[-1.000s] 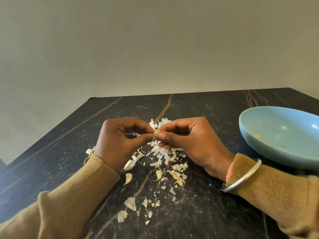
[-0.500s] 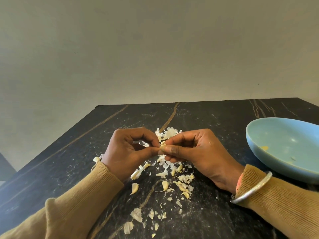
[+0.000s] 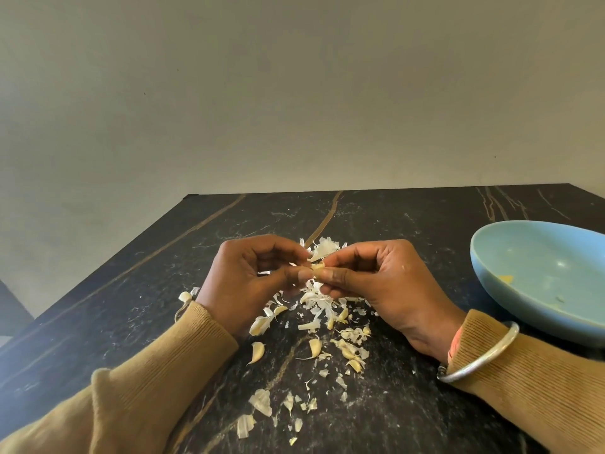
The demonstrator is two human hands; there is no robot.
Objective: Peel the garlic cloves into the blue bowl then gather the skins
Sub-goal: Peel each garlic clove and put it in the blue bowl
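Since a second ago my two hands, the bowl and the table's far edge have all slid lower in the view, while their places against one another have stayed the same and the clove has stayed between my fingertips. My left hand (image 3: 248,276) and my right hand (image 3: 376,280) meet just above the dark table (image 3: 131,306). The thumb and forefinger of each curl in to pinch one small garlic clove (image 3: 317,266) from either side, and the other fingers are folded loosely beneath. How much skin clings to that clove I cannot tell. Directly under my hands and trailing toward 6 o'clock lie the skins (image 3: 319,299), a loose scatter of white and pale yellow flakes. A fluffier white clump (image 3: 324,247) shows at 12 o'clock, just beyond my fingertips. Two loose cloves (image 3: 257,352) rest among the flakes, at roughly 6 and 7 o'clock from my hands. The blue bowl (image 3: 540,253) sits at 3 o'clock, well apart from the scatter and near my right forearm, its far side cut off by the frame. A small yellow bit (image 3: 505,278) lies inside it. A silver bangle (image 3: 484,358) rings my right wrist over the tan sleeve (image 3: 540,388).
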